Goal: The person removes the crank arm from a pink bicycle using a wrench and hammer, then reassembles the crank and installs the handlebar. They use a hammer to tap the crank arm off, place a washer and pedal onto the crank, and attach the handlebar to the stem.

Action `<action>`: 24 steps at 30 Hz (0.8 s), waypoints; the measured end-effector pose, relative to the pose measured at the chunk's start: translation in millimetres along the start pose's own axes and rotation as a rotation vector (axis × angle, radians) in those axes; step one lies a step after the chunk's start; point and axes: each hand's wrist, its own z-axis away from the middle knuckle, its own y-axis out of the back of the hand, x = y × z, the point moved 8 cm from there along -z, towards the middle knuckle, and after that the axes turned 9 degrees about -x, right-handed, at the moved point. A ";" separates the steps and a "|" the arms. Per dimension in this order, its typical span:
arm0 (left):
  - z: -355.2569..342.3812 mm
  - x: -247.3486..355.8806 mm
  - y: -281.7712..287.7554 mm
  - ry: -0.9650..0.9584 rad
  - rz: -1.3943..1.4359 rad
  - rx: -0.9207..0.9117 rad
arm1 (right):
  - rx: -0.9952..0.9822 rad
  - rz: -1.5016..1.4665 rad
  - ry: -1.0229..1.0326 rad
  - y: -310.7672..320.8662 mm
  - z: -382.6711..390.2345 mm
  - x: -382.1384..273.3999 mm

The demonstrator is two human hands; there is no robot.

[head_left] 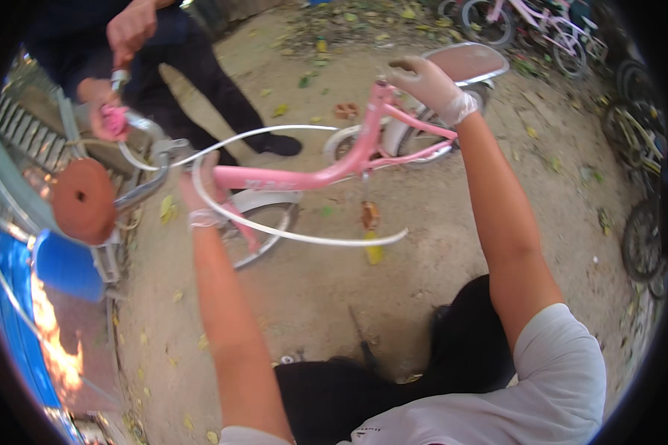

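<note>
A pink bicycle frame (pixel 297 179) with white mudguards stands across the middle of the head view, its handlebar (pixel 137 194) to the left. No saddle shows on the seat tube. My left hand (pixel 194 191), in a thin clear glove, is closed around the front of the frame below the handlebar, its fingers partly hidden and blurred. Beside the top of the seat tube is my gloved right hand (pixel 432 87), thumb and fingers apart. Loose white cables (pixel 304 236) loop from the handlebar over the frame. An orange pedal (pixel 369 215) hangs below.
A co-worker's hands (pixel 132 35) are at the handlebar's far end, near a pink grip (pixel 113 121). At left stand a reddish-brown round disc (pixel 83 200) and a blue container (pixel 65 264). More bicycles (pixel 545 26) line the right side. Leaves lie on the dirt ground.
</note>
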 end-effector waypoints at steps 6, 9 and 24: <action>-23.5 5.4 -3.2 -0.119 -0.284 -0.032 | -0.472 0.234 -0.509 34.8 78.2 144.8; -29.8 -14.9 0.8 -0.010 -0.056 -0.040 | -0.300 0.510 -0.852 32.5 159.9 256.6; -58.9 -51.6 14.6 0.137 -0.301 -0.034 | -0.175 0.528 -0.901 -63.0 225.5 413.2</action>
